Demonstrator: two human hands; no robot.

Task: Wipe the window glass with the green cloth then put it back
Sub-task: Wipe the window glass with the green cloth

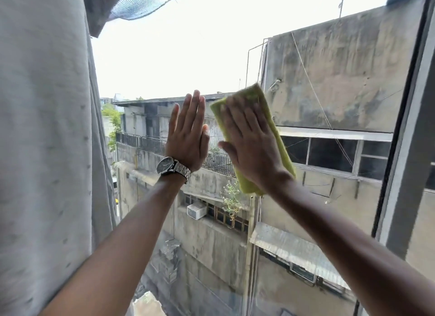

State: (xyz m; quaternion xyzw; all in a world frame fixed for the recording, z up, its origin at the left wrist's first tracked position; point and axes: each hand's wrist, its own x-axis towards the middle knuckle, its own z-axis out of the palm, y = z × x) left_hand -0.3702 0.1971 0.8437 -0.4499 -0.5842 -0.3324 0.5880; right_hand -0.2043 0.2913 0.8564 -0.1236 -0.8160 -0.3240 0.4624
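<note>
My right hand [249, 139] lies flat on a folded green cloth [281, 139] and presses it against the window glass [164, 63] near the middle of the pane. The cloth runs tilted, from upper left to lower right, and shows above and to the right of the hand. My left hand [188, 132], with a metal wristwatch [174, 168] on its wrist, rests flat against the glass just left of the cloth, fingers together and pointing up, holding nothing.
A grey curtain [47, 139] hangs along the left side of the window. A dark window frame [409, 151] runs down the right edge. Beyond the glass stand weathered concrete buildings [329, 75] and a bright sky.
</note>
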